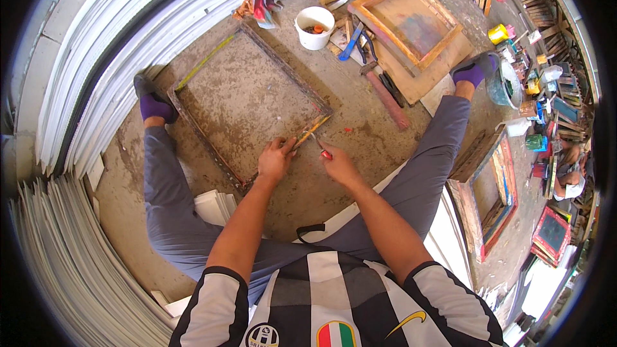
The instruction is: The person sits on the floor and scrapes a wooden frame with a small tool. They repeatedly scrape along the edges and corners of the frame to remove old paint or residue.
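Observation:
On the floor between my legs lies an empty, paint-stained wooden frame [287, 72]. My left hand [276, 159] is closed on its near right side, fingertips over the wood. Just right of it, my right hand [340, 167] is wrapped round a red-handled tool [326, 153] with a thin metal shaft, which looks like a screwdriver. The shaft's tip meets the same side of the frame, near its right corner. Fingers hide most of the handle.
Beyond the frame stand a white bucket [313, 40], a hammer [385, 97], a blue-handled tool [351, 42] and another wooden frame [432, 51] on a board. White sheets [96, 90] are stacked at the left. Paint pots and a clear tub [502, 90] crowd the right, where another person [571, 180] sits.

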